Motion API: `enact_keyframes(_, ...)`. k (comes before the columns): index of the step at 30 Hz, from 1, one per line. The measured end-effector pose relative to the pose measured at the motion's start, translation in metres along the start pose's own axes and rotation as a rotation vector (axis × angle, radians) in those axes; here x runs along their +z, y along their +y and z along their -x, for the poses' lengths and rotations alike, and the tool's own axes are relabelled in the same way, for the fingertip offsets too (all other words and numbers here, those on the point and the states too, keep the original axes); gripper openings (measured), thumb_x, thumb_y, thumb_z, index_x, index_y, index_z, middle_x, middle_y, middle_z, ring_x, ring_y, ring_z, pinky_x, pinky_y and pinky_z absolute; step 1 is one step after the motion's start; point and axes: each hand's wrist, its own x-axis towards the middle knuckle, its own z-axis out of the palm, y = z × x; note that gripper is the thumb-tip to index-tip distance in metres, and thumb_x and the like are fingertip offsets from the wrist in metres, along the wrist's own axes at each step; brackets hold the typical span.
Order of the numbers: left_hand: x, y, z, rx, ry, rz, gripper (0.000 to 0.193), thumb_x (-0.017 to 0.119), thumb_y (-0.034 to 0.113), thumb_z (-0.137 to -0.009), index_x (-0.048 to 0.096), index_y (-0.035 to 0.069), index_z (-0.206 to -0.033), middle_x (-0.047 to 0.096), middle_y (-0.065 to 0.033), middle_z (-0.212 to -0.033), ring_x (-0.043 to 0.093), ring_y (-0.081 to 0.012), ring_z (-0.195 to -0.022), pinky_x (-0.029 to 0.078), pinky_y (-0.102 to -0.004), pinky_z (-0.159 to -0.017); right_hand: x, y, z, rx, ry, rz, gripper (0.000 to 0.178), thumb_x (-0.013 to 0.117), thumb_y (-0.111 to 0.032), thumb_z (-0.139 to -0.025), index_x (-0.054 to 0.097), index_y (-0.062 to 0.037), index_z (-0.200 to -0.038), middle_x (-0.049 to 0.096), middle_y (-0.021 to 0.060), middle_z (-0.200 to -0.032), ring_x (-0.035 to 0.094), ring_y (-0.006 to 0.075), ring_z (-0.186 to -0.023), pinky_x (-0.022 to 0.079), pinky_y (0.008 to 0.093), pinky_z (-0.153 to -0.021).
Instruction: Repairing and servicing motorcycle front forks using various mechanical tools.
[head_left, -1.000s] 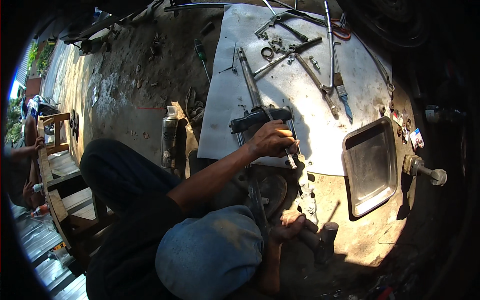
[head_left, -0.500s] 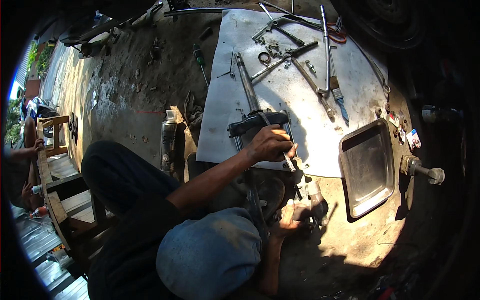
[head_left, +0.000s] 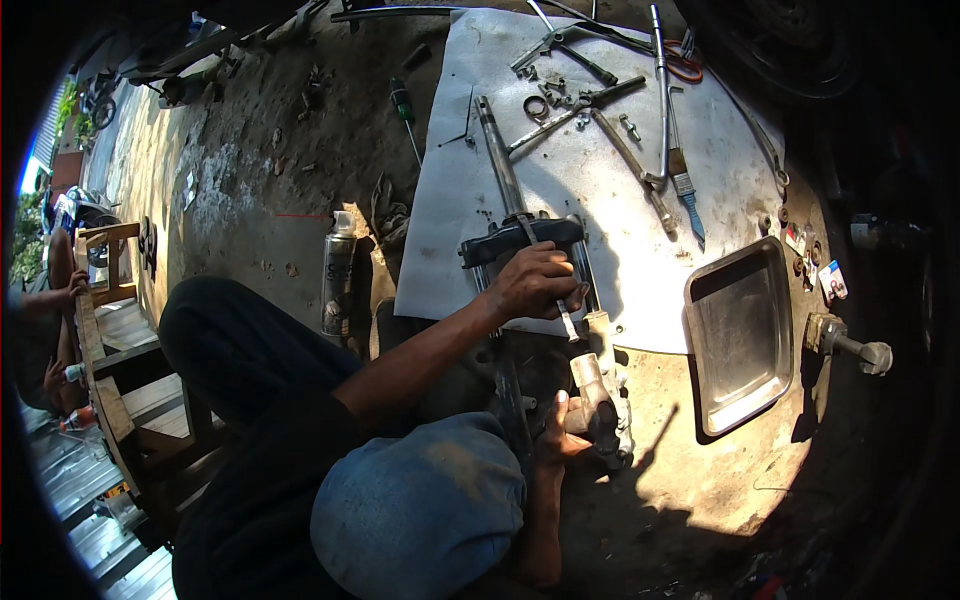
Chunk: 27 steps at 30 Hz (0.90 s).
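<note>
A motorcycle fork assembly lies in front of me; its stem [head_left: 497, 150] runs up from a dark clamp [head_left: 505, 242] with two fork legs [head_left: 590, 290]. My left hand [head_left: 540, 280] is closed round a chisel-like metal bar [head_left: 569, 325]. That bar slants over the clamp, its near end poking out below my fist; its far end meets the clamp by the stem base. Closed low on its handle, my right hand [head_left: 563, 432] holds a heavy hammer [head_left: 597, 390]. The hammer head, pale at one face, is just below the bar's near end; my fingers partly hide the handle.
A white sheet [head_left: 440, 240] bears wrenches [head_left: 630, 170], bolts and a blue brush [head_left: 688, 205]. Right of it stands a metal tray [head_left: 740, 340]. Leftward are a spray can [head_left: 339, 275], a green-handled screwdriver [head_left: 402, 105] and a wooden frame [head_left: 110, 400]. Rounded blue cloth [head_left: 420, 510] covers the bottom centre.
My right hand has brought the hammer leftward and up, closer to the near end of the bar. My left hand keeps its grip in nearly the same place.
</note>
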Motion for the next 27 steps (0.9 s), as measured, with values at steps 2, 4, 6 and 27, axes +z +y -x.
enact_keyframes(2,-0.001,0.000,0.002,-0.010,-0.025,-0.033,0.030,0.076,0.005,-0.072,0.052,0.010,-0.055,0.044,-0.0014,-0.057,0.047,-0.0181,-0.055,0.035,-0.0343,-0.053,0.004,-0.015,-0.013,0.038,-0.045,-0.018,0.027,0.083,-0.010,-0.084,0.069,0.0065,-0.099,0.070,0.0209,-0.096,0.070,0.0288,-0.084,0.057,0.0379,-0.070)
enact_keyframes(4,0.000,0.000,0.005,-0.011,-0.017,-0.046,0.030,0.077,0.005,-0.071,0.052,0.010,-0.055,0.045,-0.0015,-0.057,0.048,-0.0181,-0.055,0.035,-0.0344,-0.053,0.003,-0.020,-0.023,0.005,-0.071,-0.020,0.029,0.083,-0.012,-0.084,0.069,0.0085,-0.099,0.070,0.0210,-0.097,0.070,0.0289,-0.082,0.058,0.0389,-0.071)
enact_keyframes(6,0.001,-0.002,0.008,-0.012,-0.009,-0.060,0.029,0.077,0.004,-0.071,0.053,0.010,-0.056,0.046,-0.0015,-0.057,0.048,-0.0180,-0.055,0.036,-0.0344,-0.053,0.004,-0.021,-0.019,0.177,-0.105,-0.124,0.027,0.079,-0.011,-0.087,0.069,0.0087,-0.101,0.071,0.0202,-0.096,0.070,0.0290,-0.082,0.058,0.0385,-0.073)
enact_keyframes(27,-0.026,-0.012,-0.004,-0.146,0.074,-0.230,0.025,0.075,0.002,-0.077,0.057,0.008,-0.062,0.052,-0.0046,-0.059,0.053,-0.0215,-0.053,0.040,-0.0347,-0.053,-0.050,-0.003,-0.017,0.487,0.173,0.115,0.039,0.079,-0.014,-0.087,0.062,0.0089,-0.113,0.067,0.0203,-0.108,0.068,0.0322,-0.095,0.056,0.0407,-0.083)
